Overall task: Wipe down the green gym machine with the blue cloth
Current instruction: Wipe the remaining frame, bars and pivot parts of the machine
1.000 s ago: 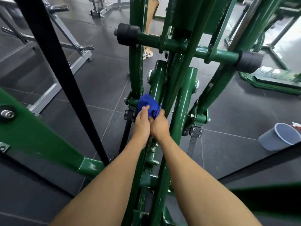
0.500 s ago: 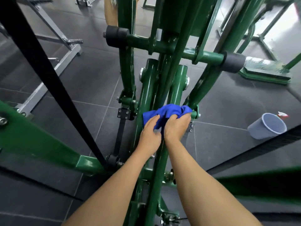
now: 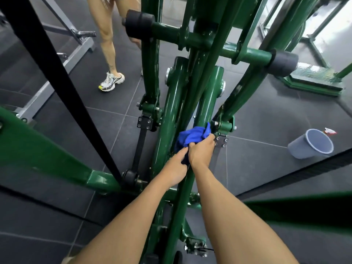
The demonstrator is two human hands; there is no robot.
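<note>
1. Far left, a black bar (image 3: pixel 57 82) slants across the view. Behind it a grey rack (image 3: pixel 62 65) sits on the dark tiled floor (image 3: pixel 266 121).
2. Next along, another person's leg comes down to a white sneaker (image 3: pixel 111 81), yellow at one end, planted near the frame.
3. Centre stage is the green gym machine (image 3: pixel 169 115): two glossy tubes run down side by side, and the crossbar above them ends in a black roller pad (image 3: pixel 140 20) on the left.
4. The left hand (image 3: pixel 175 168) reaches up between those tubes, fingertips in the lower, shadowed fold of the blue cloth (image 3: pixel 192 137). Pinching or only touching? I can't tell from here.
5. The cloth itself is bunched low against the right-hand tube, its top corner touching a bolted green bracket (image 3: pixel 225 126).
6. The right hand (image 3: pixel 202 151) has it: fingers curled over the bundle, clamping it onto the tube.
7. Over on the right, well apart, a grey bucket (image 3: pixel 312 144) sits on the floor with its mouth toward us. The red-and-white top of a spray bottle (image 3: pixel 330 131) shows at its rim.
</note>
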